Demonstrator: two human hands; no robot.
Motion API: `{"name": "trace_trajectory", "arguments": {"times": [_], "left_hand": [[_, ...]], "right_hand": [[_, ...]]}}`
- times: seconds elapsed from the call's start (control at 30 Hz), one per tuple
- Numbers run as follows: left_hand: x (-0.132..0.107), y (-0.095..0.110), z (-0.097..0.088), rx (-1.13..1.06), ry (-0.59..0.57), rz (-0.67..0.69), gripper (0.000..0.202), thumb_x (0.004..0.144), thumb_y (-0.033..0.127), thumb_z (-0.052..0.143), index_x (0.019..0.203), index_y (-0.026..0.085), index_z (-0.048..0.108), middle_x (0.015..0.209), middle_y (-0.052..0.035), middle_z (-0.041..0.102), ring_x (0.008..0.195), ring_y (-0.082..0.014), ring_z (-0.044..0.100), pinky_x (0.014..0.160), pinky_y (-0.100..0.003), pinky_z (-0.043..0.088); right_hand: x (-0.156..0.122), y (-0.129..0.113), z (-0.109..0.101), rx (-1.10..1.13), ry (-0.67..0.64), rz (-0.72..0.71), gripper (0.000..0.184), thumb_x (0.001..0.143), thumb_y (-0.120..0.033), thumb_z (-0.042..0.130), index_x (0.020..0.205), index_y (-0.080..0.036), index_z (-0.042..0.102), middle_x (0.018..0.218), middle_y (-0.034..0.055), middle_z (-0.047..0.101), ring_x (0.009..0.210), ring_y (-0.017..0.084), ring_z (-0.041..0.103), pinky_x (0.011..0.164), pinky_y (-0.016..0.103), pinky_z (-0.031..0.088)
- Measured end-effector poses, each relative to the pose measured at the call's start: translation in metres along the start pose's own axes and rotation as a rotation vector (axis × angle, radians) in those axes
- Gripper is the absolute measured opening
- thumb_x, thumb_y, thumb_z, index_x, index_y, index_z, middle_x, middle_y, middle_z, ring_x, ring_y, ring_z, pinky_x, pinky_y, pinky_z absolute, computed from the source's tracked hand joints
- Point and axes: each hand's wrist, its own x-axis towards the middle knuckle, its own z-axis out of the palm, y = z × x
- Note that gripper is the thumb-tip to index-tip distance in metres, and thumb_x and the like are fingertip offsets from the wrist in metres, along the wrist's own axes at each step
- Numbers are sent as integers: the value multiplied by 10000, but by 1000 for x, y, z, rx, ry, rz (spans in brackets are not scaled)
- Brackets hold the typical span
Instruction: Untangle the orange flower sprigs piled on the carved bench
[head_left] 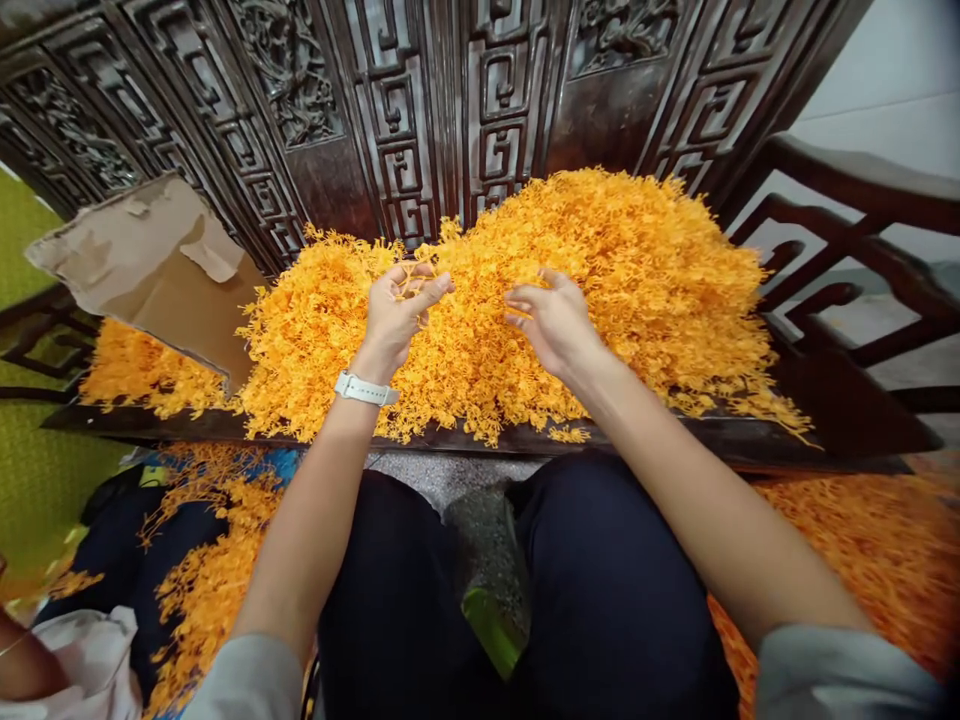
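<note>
A big heap of orange plastic flower sprigs (615, 250) is piled on the dark wooden bench, in front of both hands. My left hand (401, 310), with a pale watch strap (366, 388) at the wrist, is closed on a thin orange sprig (409, 284) whose strands show between thumb and fingers. Across a short gap, my right hand (555, 318) hovers over the heap with its fingers curved and apart. Nothing shows in it. Whether its fingertips touch the sprigs behind is hard to see.
A torn cardboard piece (172, 270) stands among the sprigs at the left. Behind rises a carved wooden back panel (442, 110), with an openwork armrest (840, 230) at the right. More orange pieces (862, 560) lie low at the right. Another person's arm (26, 660) shows at lower left.
</note>
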Motion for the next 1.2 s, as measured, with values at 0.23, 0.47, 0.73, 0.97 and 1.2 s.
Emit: {"name": "trace_trajectory", "arguments": {"times": [0.23,0.47,0.73,0.97,1.2], "left_hand": [[2,-6,11,176,-199,64,451,610,255,985,903,212,645,866,-33,707,711,-152,677,578,-261,512],[17,-18,9,474,-64,336,351,659,40,809,873,207,588,915,-12,669,713,-124,607,617,-253,489],[25,-21,-29,196,233,79,377,657,91,912,825,199,592,762,-17,636,729,-157,657,650,-262,512],[0,4,-4,-78,83,-145,427,638,82,967,857,206,622,789,-45,704,663,-139,677,473,-186,396],[-3,7,5,-116,61,-182,503,615,161,1026,886,221,607,844,-52,743,669,-141,682,468,-195,377]], "right_hand": [[-9,0,19,-87,-168,-195,502,909,-718,664,1071,-249,591,986,57,638,777,160,613,621,280,539],[-30,-18,23,-243,-204,-683,532,948,-697,658,768,-204,563,666,-26,501,605,114,456,595,291,389],[-68,-51,22,-267,-193,-621,273,1034,-427,611,1262,-288,669,1095,82,626,989,230,610,838,387,550],[-10,-3,10,-375,-253,-168,377,994,-430,624,1306,-219,608,1156,106,632,927,200,612,772,356,554],[-28,-16,27,-234,-501,-183,362,1026,-437,669,777,-186,596,670,-25,568,581,76,531,578,236,480]]}}
